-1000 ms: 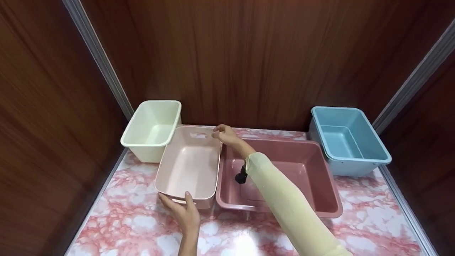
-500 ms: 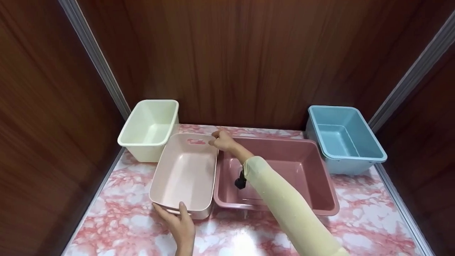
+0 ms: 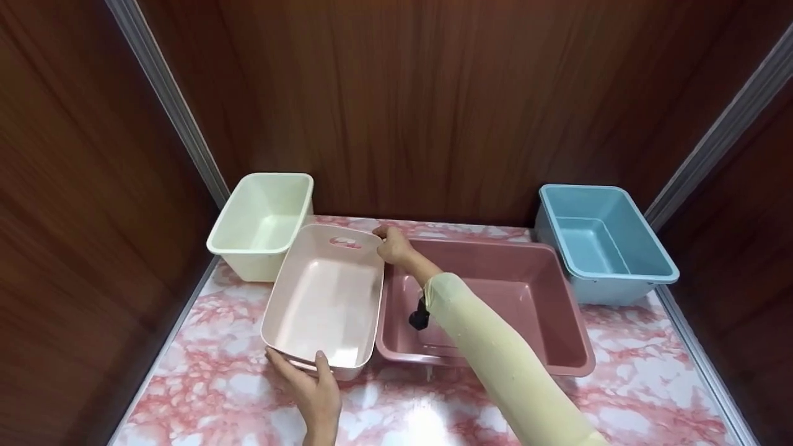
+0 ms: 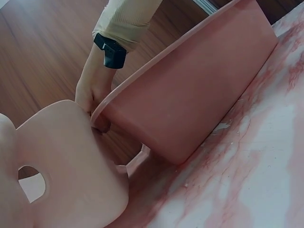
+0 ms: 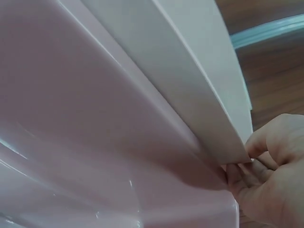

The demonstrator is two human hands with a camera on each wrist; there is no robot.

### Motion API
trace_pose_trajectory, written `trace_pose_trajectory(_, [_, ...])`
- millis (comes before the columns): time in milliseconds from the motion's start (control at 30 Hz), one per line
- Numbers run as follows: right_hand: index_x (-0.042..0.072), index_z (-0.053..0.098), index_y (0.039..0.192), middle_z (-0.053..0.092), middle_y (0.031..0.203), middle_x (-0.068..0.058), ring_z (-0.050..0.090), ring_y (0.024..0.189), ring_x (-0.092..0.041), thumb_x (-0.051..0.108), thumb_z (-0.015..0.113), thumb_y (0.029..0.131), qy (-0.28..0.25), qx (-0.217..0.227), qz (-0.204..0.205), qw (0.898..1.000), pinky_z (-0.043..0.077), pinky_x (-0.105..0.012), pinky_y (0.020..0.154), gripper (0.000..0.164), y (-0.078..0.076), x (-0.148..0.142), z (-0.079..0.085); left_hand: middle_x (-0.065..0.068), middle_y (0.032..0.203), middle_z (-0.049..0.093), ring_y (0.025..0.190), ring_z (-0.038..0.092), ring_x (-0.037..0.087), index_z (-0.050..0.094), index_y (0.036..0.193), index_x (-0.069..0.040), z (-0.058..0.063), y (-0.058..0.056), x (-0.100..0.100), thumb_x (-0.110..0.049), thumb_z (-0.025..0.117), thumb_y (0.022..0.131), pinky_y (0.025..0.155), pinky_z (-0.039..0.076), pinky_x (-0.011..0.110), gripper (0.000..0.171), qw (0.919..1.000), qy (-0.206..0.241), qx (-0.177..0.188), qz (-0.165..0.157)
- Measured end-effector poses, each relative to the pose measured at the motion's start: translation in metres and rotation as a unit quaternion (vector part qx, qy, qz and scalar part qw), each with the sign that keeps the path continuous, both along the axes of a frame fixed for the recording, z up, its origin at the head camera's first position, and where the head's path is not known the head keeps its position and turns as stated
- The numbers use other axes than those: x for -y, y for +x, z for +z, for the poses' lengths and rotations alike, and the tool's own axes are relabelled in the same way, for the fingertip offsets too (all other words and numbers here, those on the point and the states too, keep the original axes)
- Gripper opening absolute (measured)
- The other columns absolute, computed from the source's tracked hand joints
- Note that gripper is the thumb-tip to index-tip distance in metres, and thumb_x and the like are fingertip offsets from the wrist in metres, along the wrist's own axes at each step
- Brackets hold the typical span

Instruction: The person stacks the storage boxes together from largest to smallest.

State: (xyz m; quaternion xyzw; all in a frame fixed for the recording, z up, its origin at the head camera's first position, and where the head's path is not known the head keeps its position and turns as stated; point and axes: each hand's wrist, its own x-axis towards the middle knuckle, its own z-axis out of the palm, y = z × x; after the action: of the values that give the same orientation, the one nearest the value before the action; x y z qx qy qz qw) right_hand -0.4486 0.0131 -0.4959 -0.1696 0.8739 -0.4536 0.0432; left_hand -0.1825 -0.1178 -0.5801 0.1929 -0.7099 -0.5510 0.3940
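Observation:
A pale pink storage bin (image 3: 328,297) with a handle slot at each end lies between my hands, angled slightly. My left hand (image 3: 313,396) holds its near end, fingers against the outer wall and thumb at the rim. In the left wrist view this hand (image 4: 9,175) shows only at the edge, beside the slotted end wall. My right hand (image 3: 395,248) reaches across and pinches the bin's far right corner; the right wrist view shows thumb and fingers on the corner rim, right by the dusky pink tub (image 3: 495,297). Inside, the bin is bare.
A cream bin (image 3: 260,269) stands close against the pale pink bin's left side. At the back right a light blue bin (image 3: 619,291) stands beside the dusky pink tub. Dark wood panels (image 3: 421,111) enclose the marbled pink-and-white surface (image 3: 204,371) at the back and sides.
The pale pink bin has slid toward me with both hands on it, then its far end shifted slightly back and right. The other bins and the tub stay put.

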Motion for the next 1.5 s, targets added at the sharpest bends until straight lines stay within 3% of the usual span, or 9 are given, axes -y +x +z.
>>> trace_pose_trajectory(200, [-0.01, 0.063, 0.113, 0.065, 0.107, -0.019, 0.057, 0.09, -0.021, -0.014, 0.045, 0.074, -0.032, -0.023, -0.016, 0.999, 0.048, -0.026, 0.082, 0.043, 0.0, -0.001, -0.001, 0.026, 0.156, 0.012, 0.142, 0.012, 0.035, 0.005, 0.155, -0.004, 0.007, -0.001, 0.001, -0.007, 0.066, 0.086, 0.114, 0.011, 0.049, 0.092, 0.9998, -0.015, -0.004, 0.016])
trace_pose_trajectory(367, [-0.01, 0.062, 0.115, 0.064, 0.104, -0.018, 0.052, 0.077, -0.016, -0.012, 0.047, 0.077, -0.071, -0.005, -0.018, 0.997, 0.043, -0.021, 0.065, 0.041, 0.002, 0.001, 0.005, 0.025, 0.155, 0.014, 0.142, 0.013, 0.032, 0.006, 0.155, -0.002, 0.011, -0.003, 0.005, -0.006, 0.066, 0.085, 0.114, 0.012, 0.045, 0.092, 0.9995, -0.02, -0.01, 0.024])
trace_pose_trajectory(700, [-0.009, 0.059, 0.118, 0.062, 0.108, -0.021, 0.055, 0.085, -0.017, -0.009, 0.053, 0.081, -0.15, 0.032, -0.016, 0.988, 0.047, -0.025, 0.071, 0.038, 0.004, -0.002, 0.022, 0.022, 0.157, 0.005, 0.144, 0.007, 0.027, 0.004, 0.155, -0.005, 0.029, -0.011, 0.017, -0.001, 0.062, 0.086, 0.114, 0.012, 0.044, 0.091, 0.9986, -0.018, -0.05, 0.003])
trace_pose_trajectory(967, [-0.007, 0.06, 0.11, 0.062, 0.105, -0.016, 0.055, 0.089, -0.018, -0.008, 0.054, 0.082, -0.19, 0.007, -0.041, 0.981, 0.044, -0.023, 0.075, 0.029, 0.011, -0.01, 0.042, 0.028, 0.154, 0.008, 0.141, 0.015, 0.032, 0.003, 0.151, 0.008, 0.078, -0.01, 0.016, 0.013, 0.047, 0.087, 0.113, 0.019, 0.032, 0.077, 0.9905, 0.015, -0.131, -0.039])
trace_pose_trajectory(1100, [-0.006, 0.058, 0.11, 0.062, 0.104, -0.017, 0.054, 0.088, -0.019, -0.01, 0.053, 0.083, -0.226, 0.007, -0.047, 0.973, 0.046, -0.026, 0.074, 0.028, 0.018, -0.013, 0.054, 0.028, 0.153, 0.016, 0.136, 0.027, 0.038, 0.006, 0.152, 0.005, 0.086, -0.018, 0.026, 0.017, 0.041, 0.087, 0.11, 0.026, 0.048, 0.075, 0.9783, 0.032, -0.192, -0.07])
trace_pose_trajectory(1200, [-0.004, 0.055, 0.11, 0.061, 0.098, -0.016, 0.054, 0.083, -0.018, -0.011, 0.052, 0.083, -0.257, 0.013, -0.05, 0.965, 0.048, -0.035, 0.075, 0.028, 0.022, -0.016, 0.064, 0.026, 0.152, 0.023, 0.131, 0.035, 0.039, 0.009, 0.154, 0.001, 0.093, -0.023, 0.033, 0.016, 0.039, 0.088, 0.105, 0.033, 0.051, 0.073, 0.9699, 0.047, -0.221, -0.091])
trace_pose_trajectory(1300, [-0.002, 0.053, 0.108, 0.058, 0.089, -0.01, 0.053, 0.078, -0.017, -0.011, 0.052, 0.082, -0.28, 0.012, -0.058, 0.958, 0.048, -0.038, 0.072, 0.027, 0.026, -0.022, 0.072, 0.027, 0.149, 0.029, 0.13, 0.036, 0.041, 0.015, 0.153, 0.002, 0.101, -0.026, 0.038, 0.012, 0.04, 0.09, 0.104, 0.035, 0.044, 0.068, 0.9722, 0.044, -0.213, -0.088])
trace_pose_trajectory(1433, [0.0, 0.051, 0.104, 0.056, 0.084, -0.007, 0.054, 0.077, -0.02, -0.009, 0.054, 0.081, -0.291, 0.005, -0.071, 0.954, 0.046, -0.032, 0.067, 0.025, 0.032, -0.034, 0.08, 0.028, 0.147, 0.033, 0.129, 0.037, 0.045, 0.021, 0.151, 0.004, 0.107, -0.03, 0.043, 0.007, 0.041, 0.092, 0.104, 0.037, 0.034, 0.063, 0.9765, 0.051, -0.19, -0.088])
trace_pose_trajectory(1500, [0.001, 0.05, 0.103, 0.056, 0.085, -0.008, 0.056, 0.08, -0.024, -0.008, 0.055, 0.082, -0.297, 0.007, -0.076, 0.952, 0.047, -0.033, 0.069, 0.024, 0.037, -0.042, 0.084, 0.026, 0.147, 0.034, 0.127, 0.038, 0.045, 0.021, 0.151, 0.003, 0.107, -0.036, 0.046, 0.008, 0.04, 0.092, 0.103, 0.039, 0.031, 0.062, 0.9743, 0.068, -0.188, -0.103])
